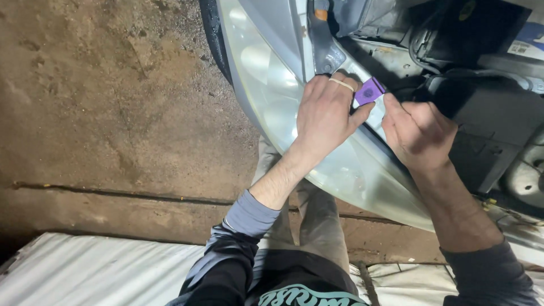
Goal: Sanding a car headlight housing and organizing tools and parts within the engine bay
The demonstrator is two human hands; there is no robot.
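My left hand (326, 116), with a pale ring on one finger, lies on the clear headlight (266, 85) of a car and pinches a small purple box (369, 90) between thumb and fingers. My right hand (416, 133) is curled just to the right of it, its fingers at the box's lower white part, above the headlight's top edge. What the right fingers grip is hidden behind the hand.
An open engine bay with black plastic parts (487, 113) and hoses lies to the right. The dirt floor (102, 102) stretches left, with a crack across it. A white sheet (102, 266) lies at the bottom left by my legs.
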